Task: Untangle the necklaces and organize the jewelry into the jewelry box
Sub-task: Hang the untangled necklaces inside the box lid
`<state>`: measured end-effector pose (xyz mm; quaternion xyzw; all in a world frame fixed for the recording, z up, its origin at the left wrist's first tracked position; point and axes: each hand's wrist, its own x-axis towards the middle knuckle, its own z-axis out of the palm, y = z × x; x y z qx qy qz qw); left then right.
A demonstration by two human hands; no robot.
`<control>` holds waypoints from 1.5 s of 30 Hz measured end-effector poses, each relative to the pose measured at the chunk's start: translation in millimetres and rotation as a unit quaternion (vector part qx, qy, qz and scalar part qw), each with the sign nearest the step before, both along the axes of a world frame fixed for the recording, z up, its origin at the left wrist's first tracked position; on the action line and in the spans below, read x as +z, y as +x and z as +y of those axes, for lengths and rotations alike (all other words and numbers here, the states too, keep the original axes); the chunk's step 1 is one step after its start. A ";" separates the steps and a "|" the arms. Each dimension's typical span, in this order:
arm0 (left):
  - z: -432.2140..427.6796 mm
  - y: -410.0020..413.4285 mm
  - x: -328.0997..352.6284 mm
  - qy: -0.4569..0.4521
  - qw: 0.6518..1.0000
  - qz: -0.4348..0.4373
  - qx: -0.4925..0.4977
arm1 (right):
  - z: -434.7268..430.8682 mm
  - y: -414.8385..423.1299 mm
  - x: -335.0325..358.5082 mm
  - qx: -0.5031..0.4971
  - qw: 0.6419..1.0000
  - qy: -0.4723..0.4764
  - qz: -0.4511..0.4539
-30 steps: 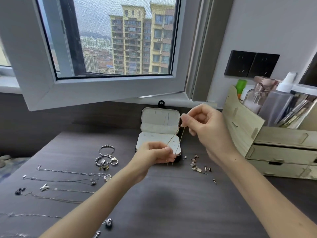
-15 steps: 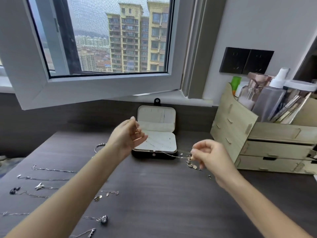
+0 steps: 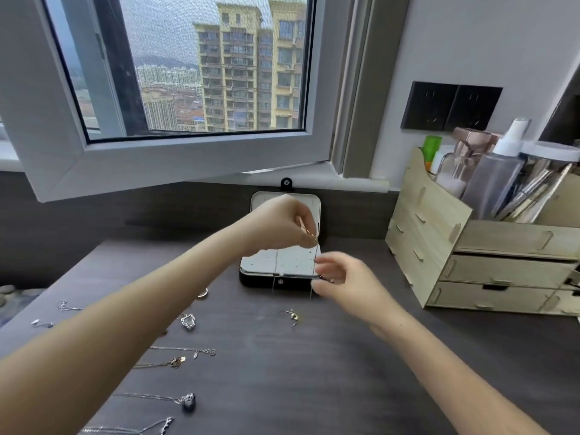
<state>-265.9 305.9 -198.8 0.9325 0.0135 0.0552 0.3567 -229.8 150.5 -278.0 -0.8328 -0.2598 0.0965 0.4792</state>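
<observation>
Dark desk (image 3: 314, 372): jewelry box (image 3: 260, 282), wooden organizer (image 3: 502, 271), necklaces (image 3: 188, 402), possibly ring (image 3: 203, 292).

Black jewelry box (image 3: 276, 282) with white speckled lining, dark wood-grain table (image 3: 282, 372), pale wooden organizer (image 3: 489, 265), silver necklaces (image 3: 157, 397)

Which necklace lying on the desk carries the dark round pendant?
The dark-pendant necklace, second from the picture's bottom on the left; the gold-pendant necklace above it and the rest end in lighter pieces.

Left hand (image 3: 282, 227) and right hand (image 3: 342, 277) converged over the jewelry box (image 3: 266, 262); chain (image 3: 315, 257) seemingly hangs vertical now.
</observation>
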 end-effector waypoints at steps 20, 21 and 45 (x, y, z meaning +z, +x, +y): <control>55.6 29.0 38.4 -0.198 0.970 -0.140 0.001 | 58.7 48.9 135.5 0.116 0.986 0.112 -0.041; 63.7 36.3 31.6 -0.191 0.971 -0.146 0.019 | 62.4 55.2 141.3 0.107 0.986 0.117 -0.044; 97.7 126.2 -137.3 0.217 0.932 -0.247 0.150 | 150.7 171.3 122.2 0.019 0.991 0.118 -0.059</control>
